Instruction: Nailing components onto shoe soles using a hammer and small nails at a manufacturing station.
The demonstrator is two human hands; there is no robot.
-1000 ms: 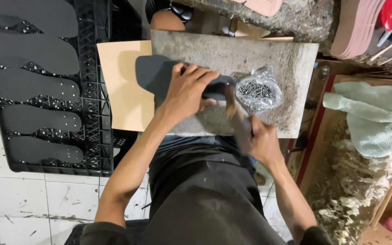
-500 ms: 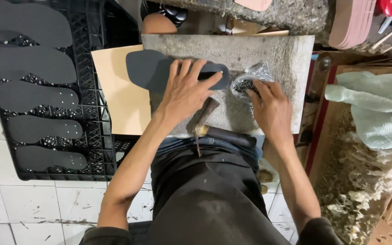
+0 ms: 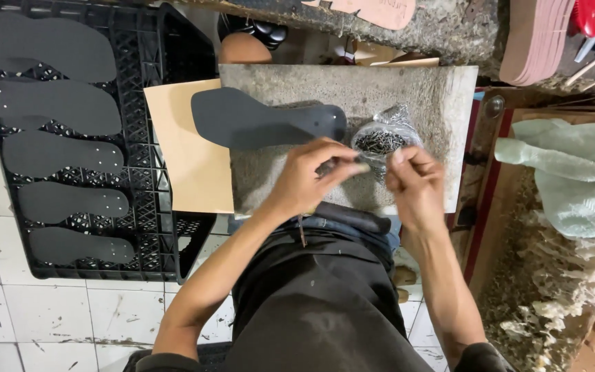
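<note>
Head view. Stone slab (image 3: 408,96) resting across the person's lap, seen from above. At 3 o'clock on the slab sits a clear plastic bag (image 3: 381,140), its mouth open, holding a heap of small dark nails (image 3: 379,142). A dark grey insole (image 3: 263,120) lies flat on the slab at 10 o'clock, its toe overhanging a tan board (image 3: 187,151) that juts out from beneath the slab's edge. Left hand (image 3: 308,176), fingers pinched narrow at the tips, meets the right hand (image 3: 414,179) just below the bag; what passes between the fingertips is too small and blurred to make out, and whether the right hand grips anything cannot be told. A dark hammer handle (image 3: 352,217) lies along the slab's near edge at 6 o'clock, its head hidden. At 9 o'clock of the picture a black plastic crate (image 3: 166,227) bears five more dark soles (image 3: 70,155) laid flat in a column. At 3 o'clock a pale green cloth (image 3: 573,172) sits in a wooden tray, cut off by the frame. Stacked pink soles (image 3: 538,41) at 1 o'clock are also cut off.
</note>
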